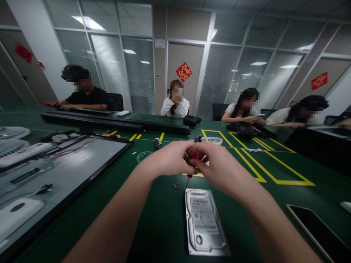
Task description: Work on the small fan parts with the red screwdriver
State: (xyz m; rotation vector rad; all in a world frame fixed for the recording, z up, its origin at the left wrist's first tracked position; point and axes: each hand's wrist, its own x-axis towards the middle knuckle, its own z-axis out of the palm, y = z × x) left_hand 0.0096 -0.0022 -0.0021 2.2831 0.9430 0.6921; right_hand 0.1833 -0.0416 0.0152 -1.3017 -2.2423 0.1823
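Note:
A silver hard drive (204, 223) lies label side up on the green table, between my forearms. Over its far left corner stands a screwdriver (189, 176) with a red and black handle, its thin shaft reaching down to that corner. My left hand (175, 157) and my right hand (218, 160) meet above the drive, both closed with curled fingers around the handle, which they mostly hide. Several small screws (176, 186) lie loose left of the drive. Whether the tip sits in a screw is too small to tell.
A large flat panel (90, 153) with white fan parts fills the left side. A clear round dish (144, 157) sits beyond my left wrist. A phone (318, 230) lies at right. Long black bars (117, 122) cross the far table, where several people sit.

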